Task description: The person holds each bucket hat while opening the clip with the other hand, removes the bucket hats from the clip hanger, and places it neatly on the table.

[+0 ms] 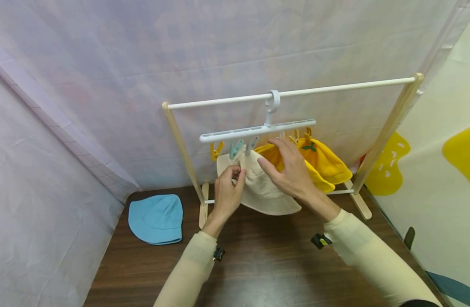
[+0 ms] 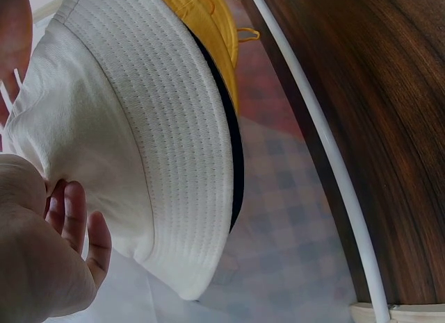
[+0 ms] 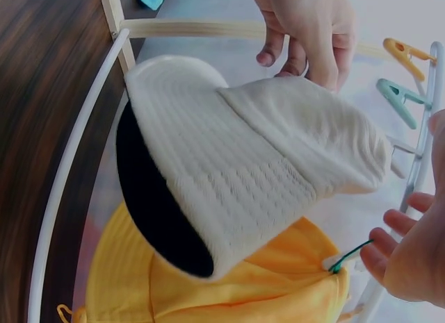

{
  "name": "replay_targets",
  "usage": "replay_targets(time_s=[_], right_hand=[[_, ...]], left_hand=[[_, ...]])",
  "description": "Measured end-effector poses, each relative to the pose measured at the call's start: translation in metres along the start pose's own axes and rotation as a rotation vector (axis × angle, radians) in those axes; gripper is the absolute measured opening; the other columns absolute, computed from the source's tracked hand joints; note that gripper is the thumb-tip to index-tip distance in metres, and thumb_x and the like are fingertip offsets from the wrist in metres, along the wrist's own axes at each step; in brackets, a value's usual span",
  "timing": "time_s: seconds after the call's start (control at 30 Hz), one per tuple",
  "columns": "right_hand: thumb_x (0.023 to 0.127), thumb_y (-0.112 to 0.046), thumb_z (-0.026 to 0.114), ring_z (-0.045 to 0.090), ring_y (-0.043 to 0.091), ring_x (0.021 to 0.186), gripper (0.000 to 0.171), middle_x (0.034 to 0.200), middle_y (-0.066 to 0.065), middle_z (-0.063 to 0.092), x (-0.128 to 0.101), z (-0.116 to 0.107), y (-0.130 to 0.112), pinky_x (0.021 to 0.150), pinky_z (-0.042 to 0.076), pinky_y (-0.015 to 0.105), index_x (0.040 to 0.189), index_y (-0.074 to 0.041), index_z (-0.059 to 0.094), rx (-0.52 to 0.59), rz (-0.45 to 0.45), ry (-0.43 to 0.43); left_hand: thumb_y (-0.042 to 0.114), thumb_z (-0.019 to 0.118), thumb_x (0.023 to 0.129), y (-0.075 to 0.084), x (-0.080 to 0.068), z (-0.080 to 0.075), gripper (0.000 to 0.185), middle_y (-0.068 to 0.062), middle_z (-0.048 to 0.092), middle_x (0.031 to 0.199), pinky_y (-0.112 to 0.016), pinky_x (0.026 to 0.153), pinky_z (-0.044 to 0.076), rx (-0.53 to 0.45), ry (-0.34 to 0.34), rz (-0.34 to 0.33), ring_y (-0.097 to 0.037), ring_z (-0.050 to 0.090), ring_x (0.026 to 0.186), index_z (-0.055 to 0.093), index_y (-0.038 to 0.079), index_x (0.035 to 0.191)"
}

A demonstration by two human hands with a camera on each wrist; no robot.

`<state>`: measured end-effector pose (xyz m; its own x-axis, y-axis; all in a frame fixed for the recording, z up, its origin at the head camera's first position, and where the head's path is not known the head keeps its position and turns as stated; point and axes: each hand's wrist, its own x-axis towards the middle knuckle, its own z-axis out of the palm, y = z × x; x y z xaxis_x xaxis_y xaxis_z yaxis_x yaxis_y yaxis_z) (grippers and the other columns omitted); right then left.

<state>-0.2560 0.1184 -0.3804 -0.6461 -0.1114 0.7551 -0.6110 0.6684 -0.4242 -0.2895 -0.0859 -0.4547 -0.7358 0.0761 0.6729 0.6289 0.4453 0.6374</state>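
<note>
White cloth backdrop (image 1: pixel 104 64) hangs behind and to the left; a second cloth with yellow shapes (image 1: pixel 430 170) stands on the right. Dark wood-grain surface (image 1: pixel 265 260) below carries everything.

Drying rack (image 1: pixel 181 140): light wooden uprights, white top rail, thin white lower bar near the surface. A white clip hanger (image 1: pixel 258 129) hooks over the top rail at about mid-span, with pegs in yellow, green and grey along its underside.

Cream bucket hat (image 1: pixel 265 192) hangs under the hanger's left half, crown up, brim down and clear of the surface. Dark lining shows inside the brim in the right wrist view. Yellow hat (image 1: pixel 327 164) hangs just behind and to the right of it, touching it.

Blue bucket hat (image 1: pixel 156 219) lies flat on the surface, left of the rack foot, well apart from both hands.

Left hand (image 1: pixel 227 192): fingers pinched together on the cream hat's crown fabric near the green peg (image 1: pixel 235 149).

Right hand (image 1: pixel 292 168): fingers apart and fairly straight, lying over the cream hat's right side, against the yellow hat; no grip visible.

Both sleeves are pale cream.
</note>
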Motion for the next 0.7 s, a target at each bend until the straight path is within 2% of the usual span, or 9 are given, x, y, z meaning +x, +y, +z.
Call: replay_targets(time_s=[0.43, 0.7], right_hand=[[0.102, -0.033, 0.081, 0.065, 0.047, 0.134, 0.059, 0.146, 0.025, 0.071, 0.009, 0.01, -0.006, 0.115, 0.052, 0.062, 0.146, 0.003, 0.066, 0.017, 0.096, -0.007], [0.1, -0.028, 0.084, 0.069, 0.048, 0.122, 0.051, 0.137, 0.026, 0.075, 0.018, 0.015, -0.009, 0.106, 0.057, 0.059, 0.139, 0.002, 0.071, 0.032, 0.094, 0.041]], left_hand=[[0.017, 0.072, 0.111, 0.0, -0.001, 0.001, 0.017, -0.014, 0.084, 0.099, -0.03, 0.072, 0.064, -0.011, -0.006, 0.001, -0.029, 0.081, 0.088, 0.076, 0.001, 0.114], [0.016, 0.072, 0.111, 0.001, -0.001, 0.002, 0.017, -0.014, 0.083, 0.099, -0.036, 0.072, 0.066, -0.021, -0.006, 0.015, -0.029, 0.081, 0.088, 0.076, 0.0, 0.113]])
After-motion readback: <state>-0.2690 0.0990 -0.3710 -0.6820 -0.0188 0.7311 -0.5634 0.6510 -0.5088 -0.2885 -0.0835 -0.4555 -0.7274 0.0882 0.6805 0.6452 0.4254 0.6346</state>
